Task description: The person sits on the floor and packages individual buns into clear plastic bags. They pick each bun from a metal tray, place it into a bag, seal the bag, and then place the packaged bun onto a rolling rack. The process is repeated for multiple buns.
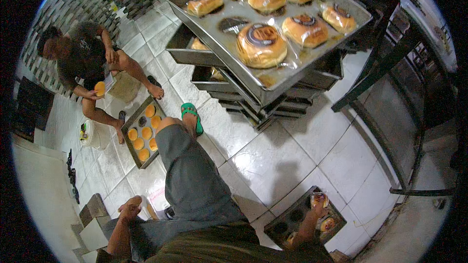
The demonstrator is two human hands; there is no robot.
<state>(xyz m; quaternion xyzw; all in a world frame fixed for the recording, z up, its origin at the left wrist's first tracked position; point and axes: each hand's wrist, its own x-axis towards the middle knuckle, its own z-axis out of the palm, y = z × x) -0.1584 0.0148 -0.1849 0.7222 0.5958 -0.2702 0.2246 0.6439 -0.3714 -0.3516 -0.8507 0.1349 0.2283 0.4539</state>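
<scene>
Low at the right, my right hand (319, 209) has its fingers round a plastic-wrapped bun (319, 198) at the far end of a dark baking tray (279, 214) on the floor. Another wrapped bun (327, 224) lies beside that hand, and part of one more (291, 238) shows by my forearm. My left hand (129, 208) is at the lower left, next to my bent knee. Its fingers are curled in, and what they hold, if anything, is too small to make out. Pale plastic (157, 198) lies near it.
A tall crosswise stack of metal trays (261, 95) stands ahead, with several wrapped buns (265, 0) on top. At the left a seated person (80, 51) holds a bun (99, 88) beside a tray of unwrapped buns (138, 143). A white bucket (95, 135) and a dark metal frame (363, 85) stand nearby.
</scene>
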